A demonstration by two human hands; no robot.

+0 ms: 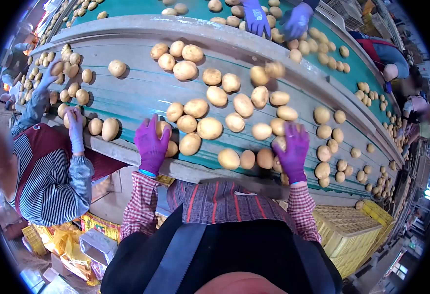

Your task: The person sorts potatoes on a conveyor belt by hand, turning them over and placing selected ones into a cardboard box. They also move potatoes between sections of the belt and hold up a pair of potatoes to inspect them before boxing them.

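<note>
Head view: 2 gloved hands [151, 143] [293, 149] touch 2 potatoes [163, 128] [279, 143].

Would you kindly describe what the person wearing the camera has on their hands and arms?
Both the left hand and the right hand wear purple knitted gloves. A light blue band shows at each glove's wrist. The sleeves are red and white checked cloth, buttoned close at the cuffs. No markings show on the gloves.

1 head camera looks steeply down, close over the conveyor belt [141, 93], fisheye view.
</note>
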